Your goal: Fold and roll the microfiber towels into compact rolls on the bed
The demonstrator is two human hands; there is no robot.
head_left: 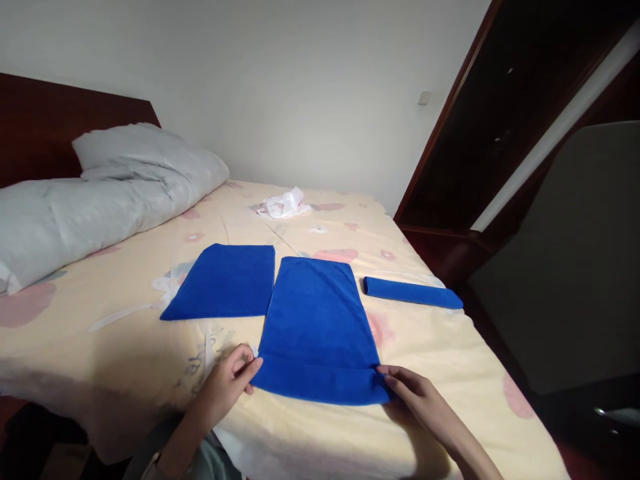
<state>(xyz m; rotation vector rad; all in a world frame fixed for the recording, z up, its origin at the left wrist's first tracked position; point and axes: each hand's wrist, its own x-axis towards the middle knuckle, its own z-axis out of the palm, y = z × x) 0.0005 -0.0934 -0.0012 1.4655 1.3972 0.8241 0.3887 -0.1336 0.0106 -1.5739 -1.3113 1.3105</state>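
Note:
A blue cloth (pixel 317 313) lies on the bed in front of me, its near edge folded over into a strip. My left hand (pixel 227 383) pinches the left end of that strip, thumb on top. At the right end, my right hand (pixel 413 397) grips the folded edge between thumb and fingers. A second blue cloth (pixel 227 283) lies flat to the left, touching or nearly touching the first one. To the right rests a blue cloth roll (pixel 413 293), apart from both.
The bed has a cream patterned sheet (pixel 135 353). A crumpled white plastic bag (pixel 285 203) lies near the far side. Along the left is a bunched grey quilt (pixel 125 193) before a dark headboard (pixel 65 120). Dark wooden furniture (pixel 460 133) stands beyond the bed's right edge.

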